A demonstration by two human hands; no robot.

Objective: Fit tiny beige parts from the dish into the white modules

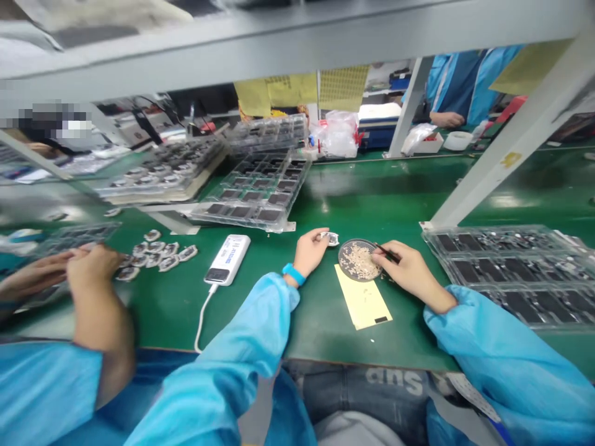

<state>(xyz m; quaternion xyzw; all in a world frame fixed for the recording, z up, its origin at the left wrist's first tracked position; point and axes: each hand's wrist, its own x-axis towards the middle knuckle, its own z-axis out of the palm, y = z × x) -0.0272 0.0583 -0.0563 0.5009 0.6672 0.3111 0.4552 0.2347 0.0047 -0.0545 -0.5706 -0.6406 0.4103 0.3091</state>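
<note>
My left hand [310,251], with a blue band at the wrist, pinches a small white-rimmed electronic part [330,238] just above the green bench. A round dark dish [344,272] full of tiny beige pieces [360,260] sits to the right of it. My right hand [403,266] grips dark tweezers [387,252], whose tips reach over the dish's right side. Partly under the dish lies a yellow paper slip [365,306] with a small black mark at its lower corner.
A white power bank [227,260] with a cable lies left of my arm. Beyond it are several similar white-rimmed parts [155,254] and a co-worker's hands [93,266]. Clear trays [255,192] rest behind; more trays [515,272] lie right, near a slanted metal post [497,155].
</note>
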